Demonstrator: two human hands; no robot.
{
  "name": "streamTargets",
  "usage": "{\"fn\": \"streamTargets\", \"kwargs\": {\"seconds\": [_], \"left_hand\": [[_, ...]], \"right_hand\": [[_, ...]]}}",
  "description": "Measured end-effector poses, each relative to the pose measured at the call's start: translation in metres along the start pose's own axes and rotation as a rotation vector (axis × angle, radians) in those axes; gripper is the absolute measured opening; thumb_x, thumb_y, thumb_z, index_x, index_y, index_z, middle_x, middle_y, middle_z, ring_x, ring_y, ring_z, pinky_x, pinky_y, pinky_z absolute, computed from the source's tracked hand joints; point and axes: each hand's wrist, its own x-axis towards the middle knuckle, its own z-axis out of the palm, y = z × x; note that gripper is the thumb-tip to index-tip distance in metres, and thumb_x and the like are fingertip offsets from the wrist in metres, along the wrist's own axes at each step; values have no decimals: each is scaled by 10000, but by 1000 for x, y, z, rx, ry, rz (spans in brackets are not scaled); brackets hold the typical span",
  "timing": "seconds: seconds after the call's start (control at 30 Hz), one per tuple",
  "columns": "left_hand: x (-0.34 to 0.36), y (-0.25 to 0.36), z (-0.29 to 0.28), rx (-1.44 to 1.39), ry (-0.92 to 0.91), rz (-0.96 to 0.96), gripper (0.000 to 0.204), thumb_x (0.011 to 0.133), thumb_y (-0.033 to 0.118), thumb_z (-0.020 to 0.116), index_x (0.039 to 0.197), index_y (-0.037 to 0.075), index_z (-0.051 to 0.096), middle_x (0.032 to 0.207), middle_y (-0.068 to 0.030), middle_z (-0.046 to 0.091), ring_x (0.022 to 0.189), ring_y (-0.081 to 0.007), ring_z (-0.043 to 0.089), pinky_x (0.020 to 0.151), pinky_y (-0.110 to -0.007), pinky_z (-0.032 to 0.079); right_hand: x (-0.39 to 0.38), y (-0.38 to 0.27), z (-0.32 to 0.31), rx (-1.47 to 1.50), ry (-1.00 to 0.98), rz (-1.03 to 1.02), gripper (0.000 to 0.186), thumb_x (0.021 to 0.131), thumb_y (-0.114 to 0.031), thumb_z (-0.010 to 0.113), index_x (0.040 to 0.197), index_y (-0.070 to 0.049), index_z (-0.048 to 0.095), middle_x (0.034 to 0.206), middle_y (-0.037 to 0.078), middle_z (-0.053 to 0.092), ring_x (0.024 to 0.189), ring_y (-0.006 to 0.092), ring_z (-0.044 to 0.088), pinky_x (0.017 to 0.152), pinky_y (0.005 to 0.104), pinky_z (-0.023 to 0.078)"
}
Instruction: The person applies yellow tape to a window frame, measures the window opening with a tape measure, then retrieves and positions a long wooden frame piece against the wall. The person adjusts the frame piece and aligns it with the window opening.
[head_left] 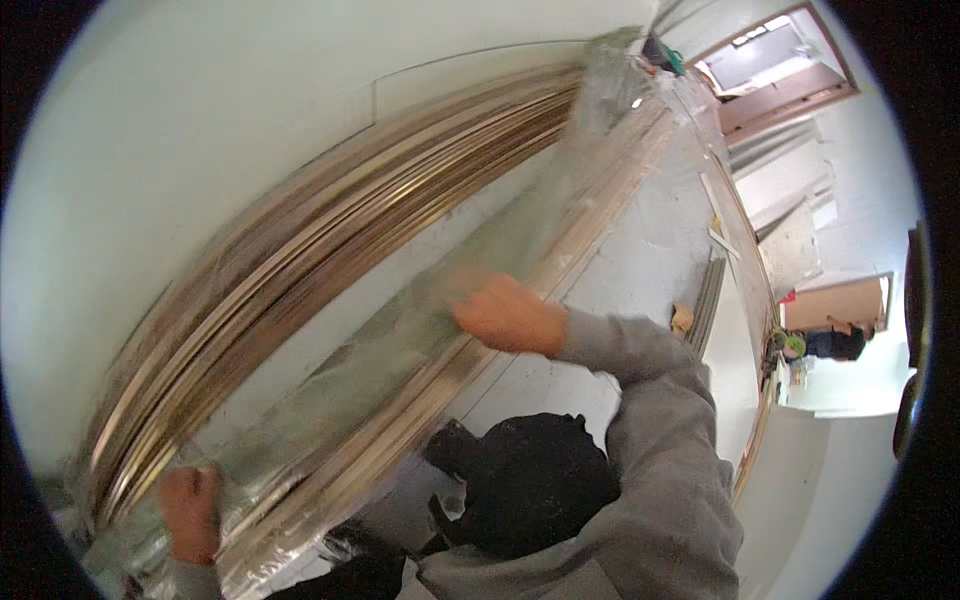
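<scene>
A long sheet of translucent, greenish plastic film (pixel 390 345) stretches diagonally from near my left side to the far end. My left hand (pixel 190 510), at the lower left, is closed on the film's near part. Near the middle, my right hand (pixel 510 315) is closed on the film too, somewhat blurred, with its arm reaching across. Beyond the film, a bundle of long brown and gold strips (pixel 370 205) lies along the wall. On my side of it runs a second row of long, light wood-coloured strips (pixel 400 400), partly covered by clear plastic.
A pale wall (pixel 200 130) rises behind the strips. Grey floor (pixel 640 240) lies to the right, with short grey strips (pixel 708 300) and a white panel (pixel 735 370) on it. Farther right, another person (pixel 840 342) in dark clothing is near a brown door (pixel 830 305).
</scene>
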Motion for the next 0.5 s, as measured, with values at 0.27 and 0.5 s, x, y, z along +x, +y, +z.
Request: {"fn": "streamTargets", "kwargs": {"seconds": [0.27,0.5], "left_hand": [[-85,107,56,-433,-294,-90,460,849,58,710,1293,176,701,879,-115,582,811,-350,613,645,-514,453],[-131,161,120,-505,-102,-254,620,818,106,727,1418,254,689,887,-98,554,760,-328,576,595,-472,444]], "right_hand": [[-88,-54,77,203,-359,249,445,966,-218,663,1336,20,593,830,156,719,810,377,735,688,503,569],[-35,89,81,60,-82,297,381,917,-396,714,1135,-83,714,1013,172,741,992,387,704,861,533,544]]}}
